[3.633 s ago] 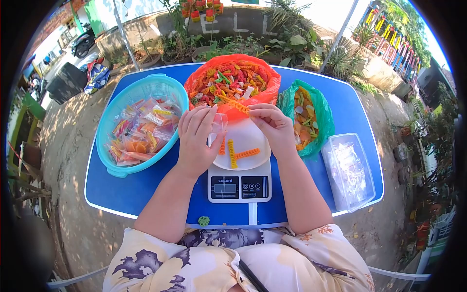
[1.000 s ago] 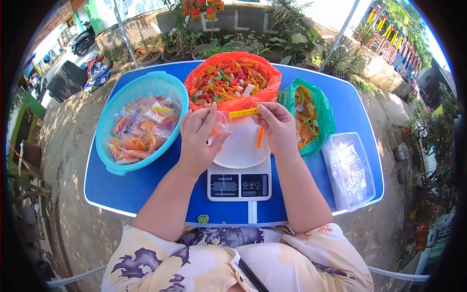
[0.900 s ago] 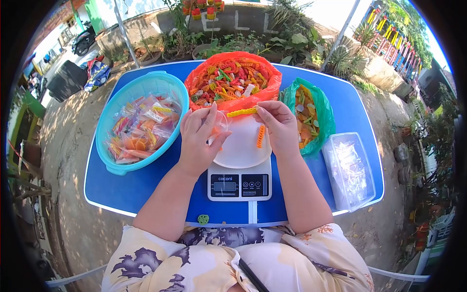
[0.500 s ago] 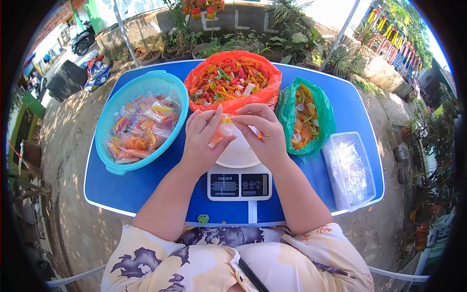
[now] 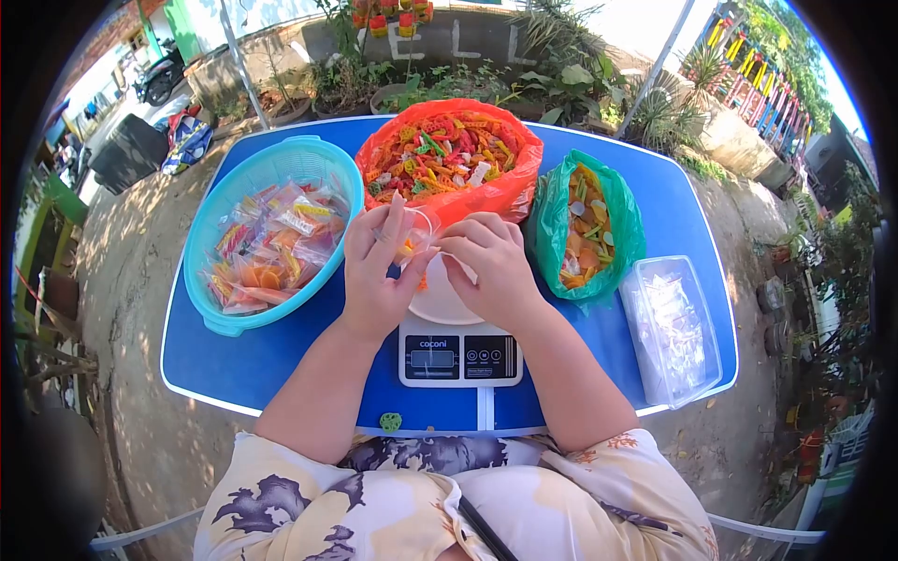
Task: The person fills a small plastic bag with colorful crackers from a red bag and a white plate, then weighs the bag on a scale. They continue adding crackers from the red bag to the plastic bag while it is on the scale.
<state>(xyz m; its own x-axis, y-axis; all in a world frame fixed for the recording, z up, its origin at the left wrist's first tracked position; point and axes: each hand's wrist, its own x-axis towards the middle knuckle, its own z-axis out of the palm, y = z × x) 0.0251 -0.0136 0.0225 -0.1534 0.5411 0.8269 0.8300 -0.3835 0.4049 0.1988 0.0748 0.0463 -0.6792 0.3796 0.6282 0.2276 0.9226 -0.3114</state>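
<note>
Presently recording placements relative to the white kitchen scale (image 5: 460, 357). Noted, directly above its round plate (image 5: 447, 307): a small clear bag (image 5: 421, 224), pinched in the left hand (image 5: 379, 266). Can make out yellow and orange bits inside through the film; cannot count them. Found also above the scale: the right hand (image 5: 491, 266), with curled fingers and tips meeting at the bag's edge. Cannot tell whether gripping film, a piece or nothing.

Logged left of the scale: a turquoise basket (image 5: 229, 328), heaped with filled clear packets (image 5: 281, 248). Logged behind the scale: a red-orange bag (image 5: 472, 197), full of mixed red, orange, yellow and green pieces (image 5: 435, 154). Behind and right of the scale: a green bag (image 5: 629, 243), holding orange, yellow and green pieces (image 5: 589, 220). Farther right of the scale: a clear box (image 5: 641, 365), packed with glossy clear plastic (image 5: 673, 323). Near the scale's front left: one loose green piece (image 5: 390, 422).
</note>
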